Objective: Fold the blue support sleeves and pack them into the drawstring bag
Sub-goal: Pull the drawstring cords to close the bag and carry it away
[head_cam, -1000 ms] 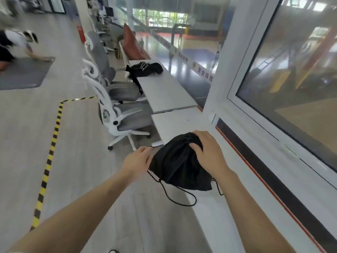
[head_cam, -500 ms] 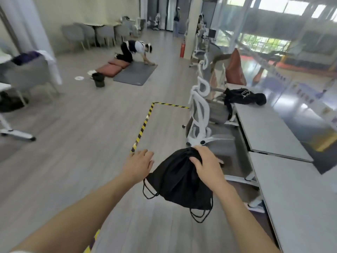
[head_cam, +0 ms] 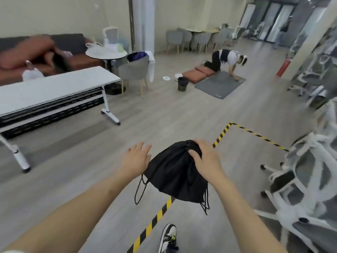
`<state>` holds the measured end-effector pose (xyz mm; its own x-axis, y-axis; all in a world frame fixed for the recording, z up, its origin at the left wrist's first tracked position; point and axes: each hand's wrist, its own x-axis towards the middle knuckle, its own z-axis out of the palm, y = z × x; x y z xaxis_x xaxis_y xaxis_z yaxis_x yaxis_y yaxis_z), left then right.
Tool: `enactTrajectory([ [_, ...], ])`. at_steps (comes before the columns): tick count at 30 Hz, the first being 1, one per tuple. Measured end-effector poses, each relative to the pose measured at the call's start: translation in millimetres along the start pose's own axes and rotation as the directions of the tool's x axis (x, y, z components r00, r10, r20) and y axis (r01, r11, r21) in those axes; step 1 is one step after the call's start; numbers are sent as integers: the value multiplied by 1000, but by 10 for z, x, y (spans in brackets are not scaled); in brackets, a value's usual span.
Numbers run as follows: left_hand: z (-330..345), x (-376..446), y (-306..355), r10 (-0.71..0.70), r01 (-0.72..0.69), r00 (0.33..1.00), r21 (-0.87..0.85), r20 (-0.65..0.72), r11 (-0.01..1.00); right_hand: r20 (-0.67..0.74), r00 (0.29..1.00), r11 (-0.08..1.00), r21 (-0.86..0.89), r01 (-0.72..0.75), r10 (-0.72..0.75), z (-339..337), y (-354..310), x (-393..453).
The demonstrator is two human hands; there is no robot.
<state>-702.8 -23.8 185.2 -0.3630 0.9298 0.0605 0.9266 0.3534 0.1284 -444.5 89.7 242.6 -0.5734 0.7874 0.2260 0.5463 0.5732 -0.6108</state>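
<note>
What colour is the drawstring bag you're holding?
Black, cords included; the drawstring bag shows best in the head view.

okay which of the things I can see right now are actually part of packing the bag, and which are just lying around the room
Part of the job:
black drawstring bag, gripped at its gathered top by the right hand
left hand, fingers spread beside the bag
No blue sleeves show; they may be inside.

Just lying about:
white folding table
white office chair
grey floor mat
dark bin
round table

We stand in an open office lounge: white folding table (head_cam: 54,88), swivel chair (head_cam: 302,172), and a sofa (head_cam: 60,52) behind the table.
</note>
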Motion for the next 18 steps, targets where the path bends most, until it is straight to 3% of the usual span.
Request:
enactTrajectory([
  [4, -85, 598, -762, -183, 185, 982, 29, -39, 982, 89, 985, 985, 98, 140, -149, 555, -175, 1230],
  [11, -386, 1338, -1904, -449, 454, 888, 37, -100, 890, 234, 902, 928, 171, 331, -364, 1461, -772, 3209],
  [18, -479, 2055, -3149, -624, 639, 759, 29, -185, 768, 219, 809, 834, 234, 499, -545, 2353, -1616, 4893],
])
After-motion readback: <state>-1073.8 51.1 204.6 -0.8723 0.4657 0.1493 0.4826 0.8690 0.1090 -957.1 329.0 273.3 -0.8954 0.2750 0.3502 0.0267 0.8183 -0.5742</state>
